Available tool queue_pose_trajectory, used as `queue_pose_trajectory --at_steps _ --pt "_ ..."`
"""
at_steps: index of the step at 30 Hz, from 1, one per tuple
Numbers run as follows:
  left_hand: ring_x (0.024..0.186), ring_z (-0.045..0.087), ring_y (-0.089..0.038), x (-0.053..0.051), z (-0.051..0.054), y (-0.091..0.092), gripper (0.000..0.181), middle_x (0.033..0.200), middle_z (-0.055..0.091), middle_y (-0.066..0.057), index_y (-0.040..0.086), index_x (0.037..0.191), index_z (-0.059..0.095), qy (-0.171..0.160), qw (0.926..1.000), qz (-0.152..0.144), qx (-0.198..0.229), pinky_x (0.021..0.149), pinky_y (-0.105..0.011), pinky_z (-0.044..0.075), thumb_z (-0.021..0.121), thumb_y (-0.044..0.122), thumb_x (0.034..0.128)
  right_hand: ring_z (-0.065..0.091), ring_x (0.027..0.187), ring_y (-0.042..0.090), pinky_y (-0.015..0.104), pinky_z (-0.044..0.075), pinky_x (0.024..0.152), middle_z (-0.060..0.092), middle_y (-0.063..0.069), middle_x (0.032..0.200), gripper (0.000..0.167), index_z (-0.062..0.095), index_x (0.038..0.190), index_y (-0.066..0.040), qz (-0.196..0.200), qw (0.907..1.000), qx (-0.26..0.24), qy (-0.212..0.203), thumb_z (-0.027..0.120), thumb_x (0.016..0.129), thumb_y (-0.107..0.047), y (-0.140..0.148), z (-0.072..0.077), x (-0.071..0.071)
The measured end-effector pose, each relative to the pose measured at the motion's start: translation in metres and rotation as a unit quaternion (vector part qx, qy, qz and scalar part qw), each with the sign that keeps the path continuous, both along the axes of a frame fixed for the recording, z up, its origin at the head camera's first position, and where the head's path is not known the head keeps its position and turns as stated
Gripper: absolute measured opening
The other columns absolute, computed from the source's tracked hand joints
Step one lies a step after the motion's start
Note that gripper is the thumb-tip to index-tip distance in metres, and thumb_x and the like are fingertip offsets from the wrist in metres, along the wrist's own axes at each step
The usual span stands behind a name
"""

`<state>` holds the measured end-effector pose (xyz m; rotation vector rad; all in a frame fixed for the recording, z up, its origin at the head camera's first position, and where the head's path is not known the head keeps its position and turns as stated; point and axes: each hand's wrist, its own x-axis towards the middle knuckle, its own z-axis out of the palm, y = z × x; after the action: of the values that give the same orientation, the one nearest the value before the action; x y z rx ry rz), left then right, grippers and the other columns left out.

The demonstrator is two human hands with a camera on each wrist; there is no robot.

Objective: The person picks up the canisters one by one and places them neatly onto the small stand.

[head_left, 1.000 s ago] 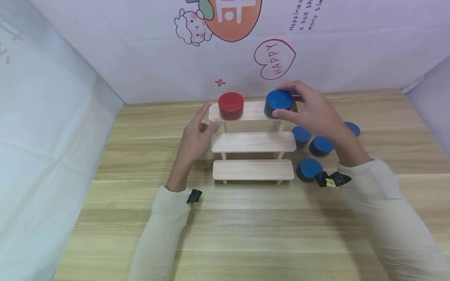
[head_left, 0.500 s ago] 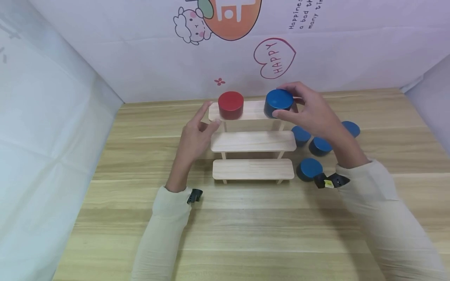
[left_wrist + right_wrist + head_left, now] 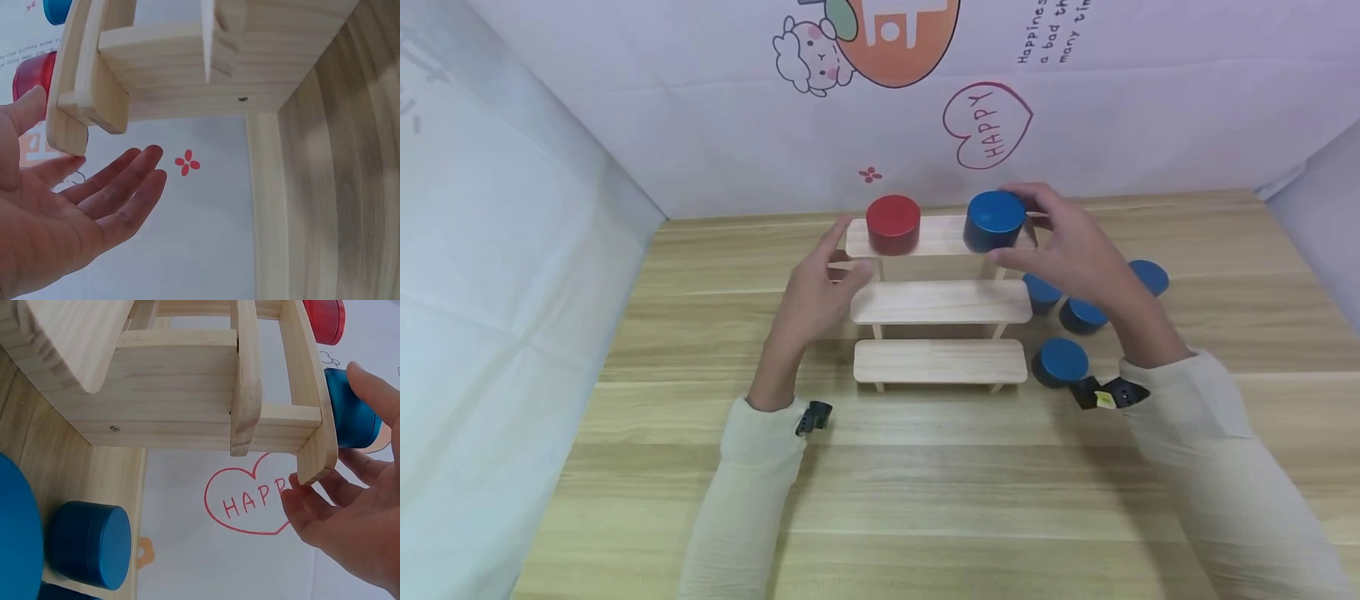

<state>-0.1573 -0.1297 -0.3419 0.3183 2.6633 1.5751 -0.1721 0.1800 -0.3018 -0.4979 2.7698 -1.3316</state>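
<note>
A three-tier wooden shelf point(image 3: 940, 302) stands against the back wall. On its top tier sit a red round tin point(image 3: 892, 225) at left and a blue round tin point(image 3: 994, 222) at right. My left hand point(image 3: 816, 287) is at the top tier's left end, thumb and fingers spread, holding nothing. In the left wrist view its thumb overlaps the red tin point(image 3: 34, 78); contact cannot be told. My right hand point(image 3: 1067, 246) surrounds the blue tin loosely, thumb in front and fingers behind. In the right wrist view the fingers lie beside the shelf end, near the blue tin point(image 3: 351, 409).
Several more blue tins stand on the table right of the shelf, such as a front tin point(image 3: 1060, 362) and a far-right tin point(image 3: 1148, 277), partly behind my right forearm. The printed white wall sheet point(image 3: 737, 150) rises close behind the shelf.
My right thumb has drawn down off the front of the blue tin, and the right fingers have loosened. The left thumb has dropped slightly. Both tins stay in place.
</note>
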Motion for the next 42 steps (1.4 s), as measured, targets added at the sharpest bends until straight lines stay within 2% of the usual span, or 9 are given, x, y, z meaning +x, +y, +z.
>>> queue_pose_trajectory --at_steps 3,9,16,20,27,32,37,42 --pt "0.113 0.063 -0.027 0.002 0.001 0.000 0.077 0.143 0.050 -0.015 0.025 0.161 0.023 -0.001 1.0000 -0.002 0.003 0.093 -0.042 0.051 0.064 0.038 0.0969 0.040 0.136 0.038 0.056 0.031 0.110 0.046 0.017 0.146 0.081 0.036 0.153 -0.008 0.000 1.0000 -0.002 -0.002 0.080 0.087 -0.021 0.002 -0.001 0.000" --pt "0.111 0.063 -0.027 0.006 0.002 0.001 0.081 0.143 0.049 -0.016 0.024 0.161 0.019 0.001 1.0000 0.002 0.001 0.093 -0.042 0.051 0.066 0.037 0.0967 0.036 0.140 0.035 0.055 0.029 0.112 0.039 0.012 0.154 0.080 0.035 0.155 -0.011 -0.004 1.0000 -0.004 -0.008 0.078 0.089 -0.024 0.010 -0.004 0.003" --pt "0.110 0.064 -0.030 0.008 0.000 0.001 0.082 0.143 0.049 -0.017 0.026 0.161 0.018 0.020 0.9997 -0.008 -0.007 0.095 -0.042 0.050 0.068 0.031 0.0965 0.037 0.139 0.033 0.055 0.027 0.112 0.041 0.008 0.154 0.077 0.038 0.154 -0.016 -0.002 0.9998 -0.019 -0.003 0.077 0.089 -0.026 0.025 -0.007 0.009" --pt "0.111 0.064 -0.031 0.010 0.001 0.001 0.082 0.142 0.050 -0.017 0.025 0.161 0.018 0.018 0.9997 -0.008 -0.012 0.095 -0.042 0.050 0.067 0.029 0.0964 0.038 0.139 0.032 0.055 0.029 0.112 0.042 0.008 0.153 0.077 0.039 0.154 -0.019 -0.007 0.9998 -0.018 -0.005 0.079 0.088 -0.026 0.031 -0.010 0.011" --pt "0.113 0.062 -0.028 0.017 0.005 -0.001 0.073 0.141 0.052 -0.016 0.019 0.157 0.030 -0.011 0.9998 0.012 -0.014 0.095 -0.044 0.050 0.067 0.034 0.0955 0.039 0.138 0.032 0.050 0.031 0.112 0.043 0.011 0.151 0.077 0.036 0.155 -0.015 -0.017 0.9995 -0.023 -0.015 0.077 0.090 -0.022 0.043 -0.018 0.014" --pt "0.114 0.062 -0.028 0.023 0.007 -0.003 0.070 0.141 0.052 -0.015 0.014 0.154 0.034 -0.012 0.9997 0.017 -0.011 0.091 -0.046 0.051 0.067 0.035 0.0954 0.038 0.138 0.033 0.053 0.030 0.111 0.042 0.013 0.152 0.075 0.036 0.155 -0.015 -0.029 0.9990 -0.019 -0.029 0.074 0.092 -0.024 0.049 -0.023 0.016" --pt "0.114 0.062 -0.026 0.029 0.007 -0.004 0.069 0.141 0.052 -0.012 0.015 0.153 0.035 -0.019 0.9993 0.028 -0.012 0.091 -0.046 0.051 0.067 0.034 0.0947 0.036 0.139 0.035 0.055 0.029 0.112 0.040 0.015 0.153 0.074 0.033 0.156 -0.015 -0.033 0.9982 -0.013 -0.048 0.072 0.094 -0.026 0.053 -0.028 0.018" --pt "0.114 0.061 -0.025 0.034 0.005 -0.004 0.061 0.138 0.054 -0.009 0.015 0.148 0.044 -0.023 0.9992 0.029 -0.015 0.092 -0.048 0.049 0.068 0.032 0.0944 0.037 0.139 0.034 0.051 0.029 0.112 0.041 0.015 0.152 0.072 0.036 0.155 -0.016 -0.041 0.9983 -0.016 -0.038 0.072 0.094 -0.024 0.063 -0.034 0.023"
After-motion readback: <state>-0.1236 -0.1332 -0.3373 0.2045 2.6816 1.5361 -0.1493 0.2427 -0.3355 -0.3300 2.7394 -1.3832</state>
